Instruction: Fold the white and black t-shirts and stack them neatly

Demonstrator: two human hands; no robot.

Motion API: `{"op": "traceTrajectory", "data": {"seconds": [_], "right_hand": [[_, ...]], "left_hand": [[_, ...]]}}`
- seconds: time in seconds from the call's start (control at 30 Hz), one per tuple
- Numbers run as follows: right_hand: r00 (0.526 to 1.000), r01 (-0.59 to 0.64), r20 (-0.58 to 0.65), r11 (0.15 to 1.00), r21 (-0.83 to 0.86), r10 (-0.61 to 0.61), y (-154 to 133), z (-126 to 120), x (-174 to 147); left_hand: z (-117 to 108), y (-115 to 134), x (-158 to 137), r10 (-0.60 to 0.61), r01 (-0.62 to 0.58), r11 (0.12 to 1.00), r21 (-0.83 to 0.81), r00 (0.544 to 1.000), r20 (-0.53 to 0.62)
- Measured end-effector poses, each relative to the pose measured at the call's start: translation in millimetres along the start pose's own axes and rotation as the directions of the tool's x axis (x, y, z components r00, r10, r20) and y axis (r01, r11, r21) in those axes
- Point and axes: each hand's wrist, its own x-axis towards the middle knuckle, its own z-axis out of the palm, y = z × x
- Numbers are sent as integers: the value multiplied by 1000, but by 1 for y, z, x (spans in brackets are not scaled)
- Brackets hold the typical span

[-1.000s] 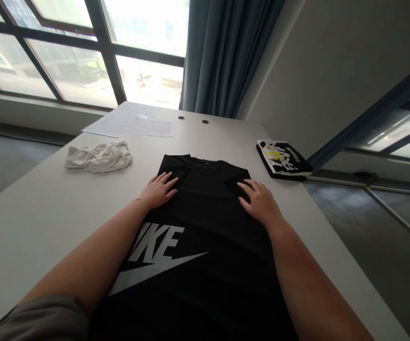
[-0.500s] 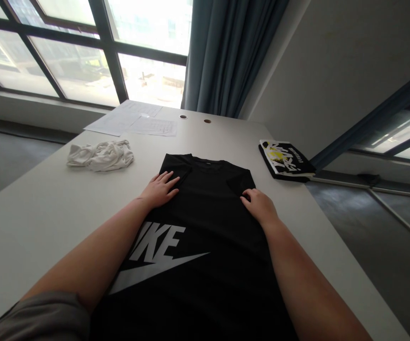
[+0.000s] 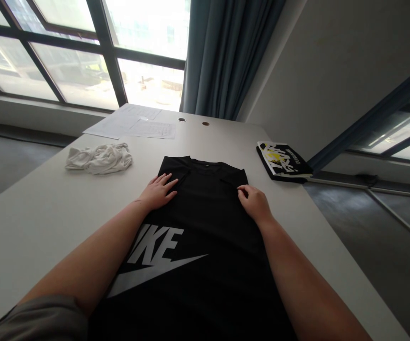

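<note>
A black T-shirt (image 3: 205, 208) with large grey lettering and a swoosh lies spread on the white table, its collar toward the far end. Both sleeves are turned inward over the front. My left hand (image 3: 158, 191) rests flat on the left sleeve, fingers spread. At the other side, my right hand (image 3: 254, 202) pinches the edge of the right sleeve between thumb and fingers. The shirt's lower part runs out of view at the bottom, and my forearms cover parts of its sides.
A crumpled white cloth (image 3: 99, 158) lies on the table (image 3: 41, 227) to the left. Printed papers (image 3: 130, 121) lie at the far left corner. Folded black garments with white and yellow print (image 3: 283, 160) are stacked near the right edge. A blue curtain (image 3: 226, 57) hangs behind.
My right hand has moved slightly left, drawing the right sleeve further inward over the shirt. My left hand stays in place on the left sleeve.
</note>
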Motion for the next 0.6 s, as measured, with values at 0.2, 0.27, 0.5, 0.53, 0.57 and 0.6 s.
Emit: {"op": "traceTrajectory", "data": {"seconds": [0.2,0.27,0.5,0.53,0.57,0.6], "right_hand": [[958,238,152,970,53,-243,4,14,-3],[956,232,179,972,23,-233,8,19,-4],[920,179,368,980,-82,-137,13,31,-7],[915,189,376,979,-79,-146,11,31,-7],[911,201,382,977,-74,-159,10,30,-8],[906,217,386,974,-69,-174,8,29,-8]], "left_hand": [[-2,1,-1,-3,3,1000,2,1000,8],[-3,1,0,-8,7,1000,10,1000,17],[-4,6,-3,15,-15,999,43,1000,11],[-4,8,-4,29,-30,998,49,1000,9],[-4,10,-5,50,-50,997,53,999,8],[-4,12,-5,73,-73,996,53,997,11]]}}
